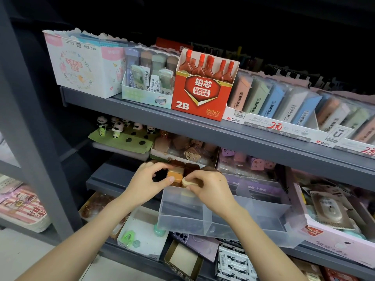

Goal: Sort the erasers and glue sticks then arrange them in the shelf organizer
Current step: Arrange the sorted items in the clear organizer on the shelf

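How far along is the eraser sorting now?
Started: brown and orange erasers stand at the back of the clear organizer. In hand: the right hand pinches a cream eraser; the left hand touches the row. Left: most of the organizer is bare.

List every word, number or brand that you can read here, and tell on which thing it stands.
"2B": red box
"铅芯": red box
"5PCS×12": red box
"Q1702": white flowered box
"40盒/cas": white flowered box
"M&G": white tray, front strip
"2元": white tray, front strip, in red
All other print is too small or blurred to read.
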Demonstrator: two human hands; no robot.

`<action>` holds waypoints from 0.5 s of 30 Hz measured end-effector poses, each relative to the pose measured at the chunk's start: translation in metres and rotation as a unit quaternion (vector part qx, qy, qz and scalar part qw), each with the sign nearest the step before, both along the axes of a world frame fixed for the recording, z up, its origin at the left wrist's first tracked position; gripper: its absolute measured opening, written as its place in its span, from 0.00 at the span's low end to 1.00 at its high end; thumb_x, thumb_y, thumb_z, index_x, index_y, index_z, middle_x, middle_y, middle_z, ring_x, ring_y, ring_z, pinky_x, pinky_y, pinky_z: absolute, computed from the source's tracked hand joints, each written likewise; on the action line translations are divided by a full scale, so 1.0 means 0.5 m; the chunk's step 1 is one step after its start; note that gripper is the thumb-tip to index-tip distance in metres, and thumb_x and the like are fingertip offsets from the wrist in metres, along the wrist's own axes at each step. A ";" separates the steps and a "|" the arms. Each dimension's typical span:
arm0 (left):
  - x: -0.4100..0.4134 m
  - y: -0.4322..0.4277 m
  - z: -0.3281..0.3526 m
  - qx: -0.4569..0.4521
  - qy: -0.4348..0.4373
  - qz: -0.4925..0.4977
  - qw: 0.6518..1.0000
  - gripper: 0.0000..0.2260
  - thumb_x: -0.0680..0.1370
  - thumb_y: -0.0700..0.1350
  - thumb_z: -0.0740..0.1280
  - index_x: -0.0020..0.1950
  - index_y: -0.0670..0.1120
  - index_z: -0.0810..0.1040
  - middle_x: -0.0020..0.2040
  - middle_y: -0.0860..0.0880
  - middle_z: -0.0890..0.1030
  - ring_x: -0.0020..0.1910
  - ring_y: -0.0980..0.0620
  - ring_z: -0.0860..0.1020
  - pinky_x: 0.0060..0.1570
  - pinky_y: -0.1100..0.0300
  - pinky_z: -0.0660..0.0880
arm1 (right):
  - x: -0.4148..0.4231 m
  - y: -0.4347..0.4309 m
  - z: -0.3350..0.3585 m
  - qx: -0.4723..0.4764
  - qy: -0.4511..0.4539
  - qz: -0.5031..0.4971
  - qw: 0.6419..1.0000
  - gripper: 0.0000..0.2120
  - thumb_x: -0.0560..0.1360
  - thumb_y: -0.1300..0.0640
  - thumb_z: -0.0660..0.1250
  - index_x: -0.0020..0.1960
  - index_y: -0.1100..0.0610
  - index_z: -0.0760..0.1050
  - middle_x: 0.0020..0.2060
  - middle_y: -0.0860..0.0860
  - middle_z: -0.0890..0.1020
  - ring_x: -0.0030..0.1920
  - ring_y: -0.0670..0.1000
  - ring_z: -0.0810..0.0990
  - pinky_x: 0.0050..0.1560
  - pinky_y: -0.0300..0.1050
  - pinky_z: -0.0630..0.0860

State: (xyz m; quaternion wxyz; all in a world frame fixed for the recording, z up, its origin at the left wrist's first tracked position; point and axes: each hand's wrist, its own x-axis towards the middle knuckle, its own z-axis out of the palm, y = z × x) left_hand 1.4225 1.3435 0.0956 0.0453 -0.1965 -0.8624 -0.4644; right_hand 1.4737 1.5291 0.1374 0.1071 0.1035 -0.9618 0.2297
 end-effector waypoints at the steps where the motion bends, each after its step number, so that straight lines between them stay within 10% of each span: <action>1: 0.001 0.002 0.001 -0.005 0.003 0.006 1.000 0.14 0.74 0.48 0.71 0.59 0.54 0.77 0.50 0.52 0.76 0.57 0.53 0.69 0.55 0.60 0.69 | 0.001 0.002 -0.001 -0.001 0.005 0.000 1.000 0.09 0.73 0.57 0.70 0.53 0.52 0.81 0.49 0.45 0.84 0.52 0.46 0.77 0.53 0.35 0.68; 6: 0.008 0.024 0.014 -0.042 0.040 0.025 0.998 0.19 0.74 0.54 0.70 0.64 0.56 0.74 0.53 0.55 0.71 0.56 0.55 0.64 0.52 0.63 0.62 | 0.011 0.028 0.002 -0.118 -0.022 -0.046 0.992 0.11 0.72 0.55 0.71 0.54 0.48 0.80 0.47 0.36 0.79 0.52 0.39 0.74 0.49 0.21 0.64; 15: -0.002 0.074 0.031 -0.131 0.054 -0.012 0.990 0.13 0.81 0.54 0.59 0.63 0.62 0.75 0.71 0.55 0.67 0.70 0.50 0.64 0.67 0.53 0.61 | 0.012 0.056 -0.015 0.061 0.013 -0.162 0.985 0.17 0.74 0.42 0.65 0.58 0.48 0.78 0.53 0.48 0.80 0.60 0.53 0.70 0.56 0.44 0.68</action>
